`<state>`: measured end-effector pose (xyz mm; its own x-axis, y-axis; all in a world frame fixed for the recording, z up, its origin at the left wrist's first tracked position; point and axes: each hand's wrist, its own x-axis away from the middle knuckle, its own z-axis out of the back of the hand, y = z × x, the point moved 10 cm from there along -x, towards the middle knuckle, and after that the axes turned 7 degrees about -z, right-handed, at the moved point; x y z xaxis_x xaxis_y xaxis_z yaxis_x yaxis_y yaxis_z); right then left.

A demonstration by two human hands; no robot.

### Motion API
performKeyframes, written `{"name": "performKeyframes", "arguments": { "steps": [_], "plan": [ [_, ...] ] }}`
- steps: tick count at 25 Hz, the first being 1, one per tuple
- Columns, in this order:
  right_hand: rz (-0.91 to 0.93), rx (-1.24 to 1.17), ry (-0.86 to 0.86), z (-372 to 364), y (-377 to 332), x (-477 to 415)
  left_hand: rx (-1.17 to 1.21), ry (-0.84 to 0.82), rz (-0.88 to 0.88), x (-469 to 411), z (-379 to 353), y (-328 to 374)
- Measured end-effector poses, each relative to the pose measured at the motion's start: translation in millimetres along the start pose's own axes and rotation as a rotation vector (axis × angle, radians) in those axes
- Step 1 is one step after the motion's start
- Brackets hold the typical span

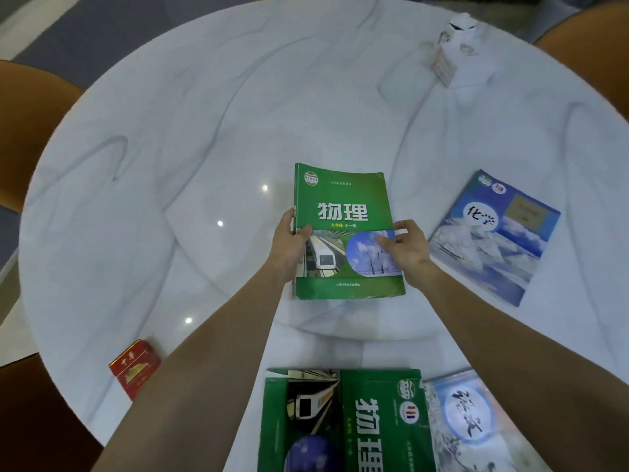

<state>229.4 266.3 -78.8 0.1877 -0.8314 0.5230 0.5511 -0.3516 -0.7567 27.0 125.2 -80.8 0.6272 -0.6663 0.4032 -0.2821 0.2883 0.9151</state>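
A green physics textbook (343, 202) is held over the middle of the round white marble table (204, 131), cover up. My left hand (289, 248) grips its left spine edge, thumb on the cover. My right hand (406, 248) holds its right edge, thumb laid on the cover picture. A blue chemistry textbook (493, 240) lies flat to the right. At the near edge lie a second green physics book (343, 420), turned sideways, and a pale blue-white book (476, 427) beside it.
A red cigarette pack (134, 367) stands near the table's left front edge. A white tissue box (459, 59) sits at the far right. Orange chair backs (30, 131) ring the table on the left and the far right.
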Motion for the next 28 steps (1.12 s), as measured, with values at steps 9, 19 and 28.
{"name": "performKeyframes", "arguments": {
  "steps": [9,19,28],
  "plan": [
    [0.001,0.189,0.083,13,25,-2,-0.407,0.106,-0.107,1,-18,-10],
    [0.068,0.528,0.118,8,11,4,-0.858,0.159,-0.038,10,-9,-8],
    [0.172,0.795,0.132,6,22,63,-1.322,-0.147,-0.379,55,-45,20]
  ]
}}
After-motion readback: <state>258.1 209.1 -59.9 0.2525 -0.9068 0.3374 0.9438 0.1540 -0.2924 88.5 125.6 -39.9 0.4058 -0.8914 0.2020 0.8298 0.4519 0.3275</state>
